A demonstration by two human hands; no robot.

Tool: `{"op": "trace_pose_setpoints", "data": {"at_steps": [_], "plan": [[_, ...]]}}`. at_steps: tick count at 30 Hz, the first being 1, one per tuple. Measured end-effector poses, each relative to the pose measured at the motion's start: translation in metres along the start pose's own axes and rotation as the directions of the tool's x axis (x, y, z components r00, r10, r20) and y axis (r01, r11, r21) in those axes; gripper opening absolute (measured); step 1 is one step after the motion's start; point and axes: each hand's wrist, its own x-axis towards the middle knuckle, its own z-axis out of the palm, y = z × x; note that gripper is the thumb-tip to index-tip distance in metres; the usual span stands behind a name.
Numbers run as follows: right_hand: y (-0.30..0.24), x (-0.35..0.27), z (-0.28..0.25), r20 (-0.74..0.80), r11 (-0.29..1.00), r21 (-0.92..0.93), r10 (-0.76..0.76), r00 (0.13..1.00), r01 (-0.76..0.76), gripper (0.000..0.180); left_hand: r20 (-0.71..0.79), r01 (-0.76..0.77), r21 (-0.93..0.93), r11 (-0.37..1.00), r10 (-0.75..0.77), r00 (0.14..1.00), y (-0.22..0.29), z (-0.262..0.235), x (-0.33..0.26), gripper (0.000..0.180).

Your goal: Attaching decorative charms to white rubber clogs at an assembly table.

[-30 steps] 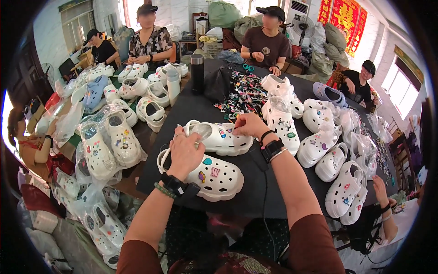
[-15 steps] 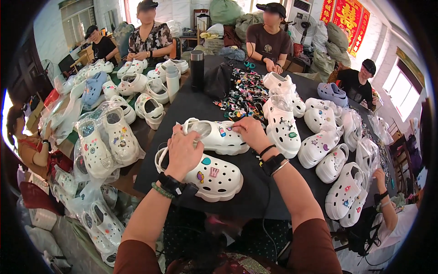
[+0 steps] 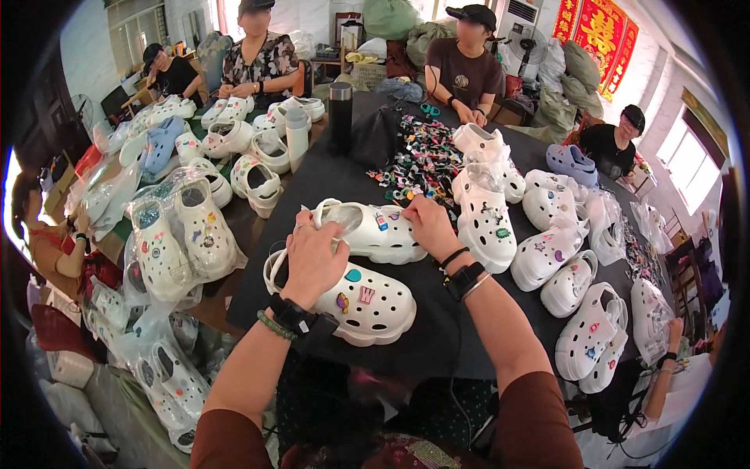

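Two white clogs lie side by side on the black table cover [image 3: 437,328] in front of me. The near clog [image 3: 367,305] carries several small coloured charms. My left hand [image 3: 312,258] rests over the heel opening of the far clog [image 3: 375,230], gripping its strap end. My right hand [image 3: 426,223] presses its fingertips on the toe end of that far clog, beside a small charm. A pile of loose coloured charms [image 3: 418,164] lies just beyond my right hand.
Several finished white clogs [image 3: 547,234] line the table's right side, more in clear bags [image 3: 176,234] at the left. A dark flask [image 3: 340,117] and a grey bottle [image 3: 297,137] stand at the far middle. Several people sit around the table.
Both hands have stayed on the far clog. My right hand has shifted slightly along its toe end; the clogs have hardly moved.
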Motion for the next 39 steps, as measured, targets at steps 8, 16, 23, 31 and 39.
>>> {"op": "trace_pose_setpoints", "data": {"at_steps": [8, 16, 23, 31, 39], "plan": [[-0.001, 0.007, 0.009, -0.048, 0.989, 0.099, 0.110, 0.993, -0.105, 0.009, 0.009, 0.006, 0.025, 1.000, -0.006, 1.000, -0.002, -0.001, -0.001, 0.030], [0.005, 0.007, 0.004, -0.042, 0.985, 0.096, 0.150, 0.988, -0.146, 0.009, -0.002, 0.009, -0.008, 1.000, -0.009, 1.000, 0.001, 0.003, 0.001, 0.029], [-0.011, 0.000, -0.031, 0.237, 0.919, 0.296, 0.194, 0.952, -0.261, 0.031, 0.001, 0.036, 0.007, 0.999, -0.036, 0.999, -0.003, 0.005, 0.000, 0.025], [-0.006, 0.034, -0.014, 0.470, 0.928, 0.290, 0.074, 0.880, -0.233, 0.044, -0.085, -0.011, 0.009, 1.000, 0.012, 0.996, 0.000, 0.000, -0.001, 0.022], [0.001, 0.056, -0.019, 0.644, 0.914, 0.134, 0.214, 0.735, -0.384, 0.025, -0.020, 0.045, -0.048, 0.998, -0.046, 0.999, 0.001, 0.004, -0.002, 0.025]]}}
